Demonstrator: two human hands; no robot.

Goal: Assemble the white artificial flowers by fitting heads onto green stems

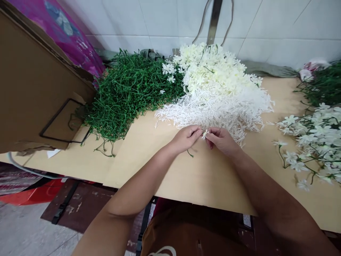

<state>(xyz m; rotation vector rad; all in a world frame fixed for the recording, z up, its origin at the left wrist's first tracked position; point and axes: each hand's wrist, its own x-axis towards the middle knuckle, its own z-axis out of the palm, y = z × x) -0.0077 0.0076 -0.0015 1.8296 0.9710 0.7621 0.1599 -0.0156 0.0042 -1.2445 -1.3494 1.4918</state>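
My left hand (188, 138) and my right hand (220, 139) meet above the table, thumbs and fingertips pinched close together. Between them shows a small white artificial flower (205, 134), at the fingertips of my right hand. A green plastic stem (190, 154) hangs out below my left hand, its upper part hidden by the fingers. Just beyond my hands lies a heap of thin white pieces (213, 108). Behind that rises a pile of cream-white petals (210, 69). To the left spreads a large heap of green stems (133, 85).
Finished-looking white flowers on stems (317, 142) lie at the right, with more green stems (323, 83) behind them. A cardboard box (34, 81) stands at the left beside a purple plastic bag (71, 35). Brown board covers the table (160, 170), below a tiled wall.
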